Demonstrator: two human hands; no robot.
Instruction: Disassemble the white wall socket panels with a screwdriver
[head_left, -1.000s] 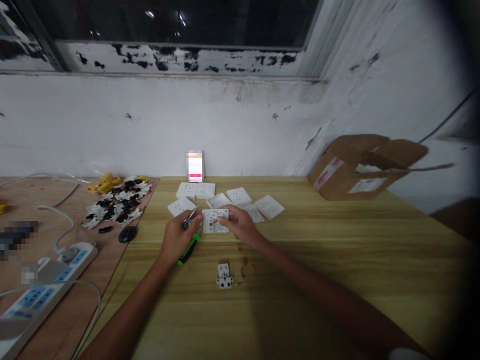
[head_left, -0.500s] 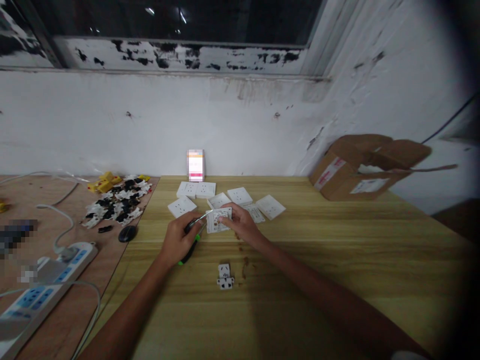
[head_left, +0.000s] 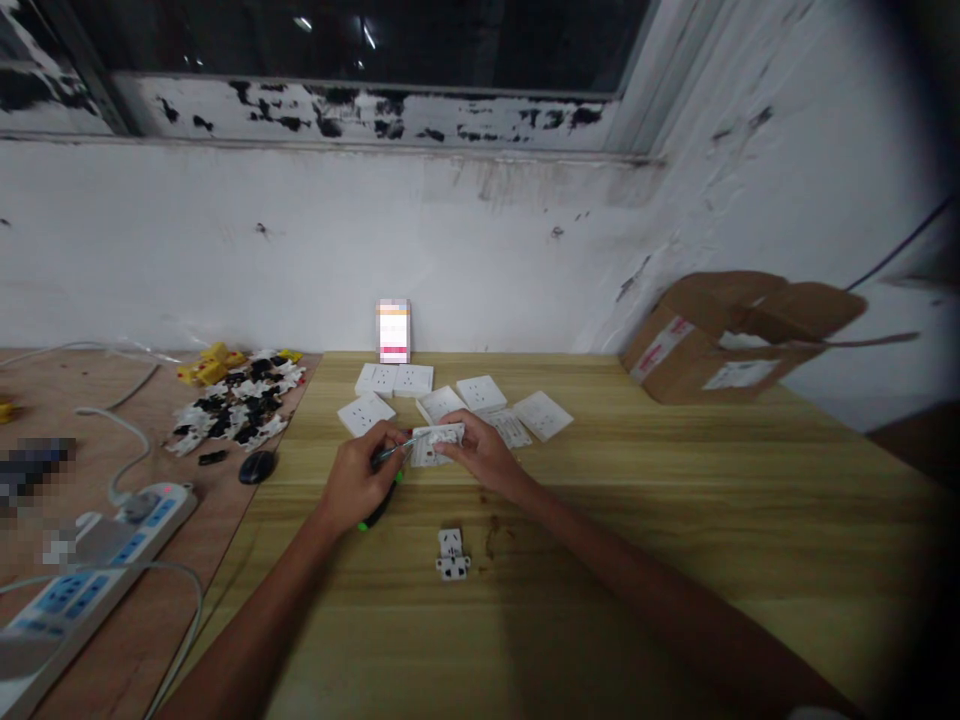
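Observation:
My left hand (head_left: 361, 475) is closed around a screwdriver (head_left: 386, 452) with a dark handle, its thin metal shaft reaching to the white socket panel (head_left: 429, 458). That panel is gripped at its right side by my right hand (head_left: 484, 455), its inner side turned towards me and tilted. A tool with a black and green handle (head_left: 381, 505) lies on the table below my left hand; its far end is hidden or too small to make out. Nearer to me, a white and black socket insert (head_left: 453, 556) lies on the wood.
Several white socket panels (head_left: 544, 414) lie behind my hands. A lit phone (head_left: 394, 330) leans on the wall. At left are a pile of black and white parts (head_left: 240, 405), a black mouse (head_left: 256, 467) and a power strip (head_left: 112, 560). A cardboard box (head_left: 675, 340) stands at back right.
The socket panel has tipped, so its inner side shows flatter. The screwdriver's shaft has swung slightly lower against it. Both hands stay in nearly the same place.

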